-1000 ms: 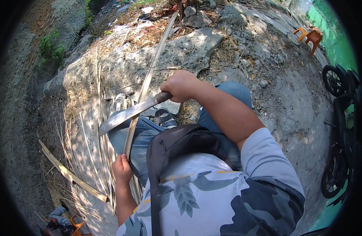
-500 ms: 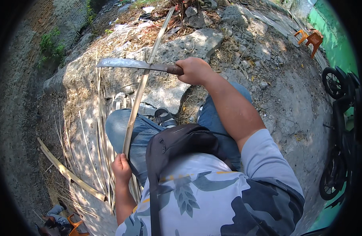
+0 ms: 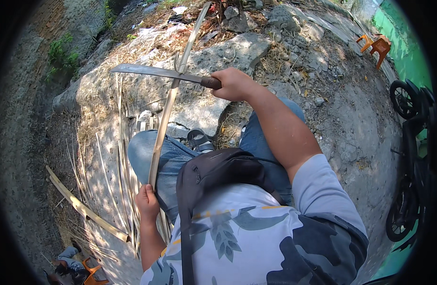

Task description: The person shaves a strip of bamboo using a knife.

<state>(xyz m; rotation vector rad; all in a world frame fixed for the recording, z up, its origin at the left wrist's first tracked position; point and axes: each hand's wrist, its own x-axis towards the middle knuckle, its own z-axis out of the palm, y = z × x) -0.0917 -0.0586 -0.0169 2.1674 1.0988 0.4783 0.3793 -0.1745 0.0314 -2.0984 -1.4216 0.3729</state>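
Head view, right hand: fist [image 3: 233,84] wrapped round the dark handle of a machete [image 3: 147,70], held above the rock slab [image 3: 237,52].
Machete: blade pointing left, lying across the long pale strip [image 3: 162,128] and touching it; a thin curl [image 3: 176,61] stands up at the crossing.
Left hand: fingers and thumb [image 3: 147,203] closed round the strip's near end, beside the left thigh.
Strip: slanting away over the left knee [image 3: 147,147] and past the slab's far edge; whether it rests on the knee, I cannot tell.
Ground beyond the slab's near edge: thin strips [image 3: 121,180] bunched left of the leg; a broader curved piece [image 3: 88,213] lies farther left.
Lap: black bag [image 3: 218,171].
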